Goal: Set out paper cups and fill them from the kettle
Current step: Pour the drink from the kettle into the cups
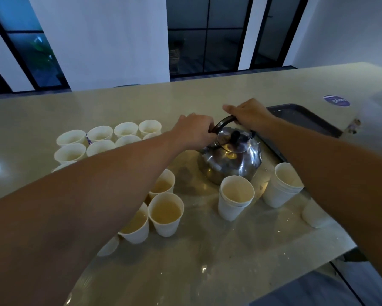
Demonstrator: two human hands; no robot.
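Note:
A shiny steel kettle [229, 161] stands on the beige table [42, 115], lid on. Both hands hold its dark arched handle: my left hand [193, 130] grips the left end, my right hand [248, 113] the top right. Several white paper cups [101, 140] stand in rows at the left. Three nearer cups hold yellowish liquid; the front one [166, 214] is full. Two stacks of empty cups [235, 196] [281, 184] stand in front of the kettle. My left forearm hides some cups.
A dark tray [304, 117] lies behind my right hand at the table's right. A round blue sticker [336, 100] sits farther right. The table surface around the kettle looks wet. Another cup [313, 215] lies under my right forearm near the table's edge.

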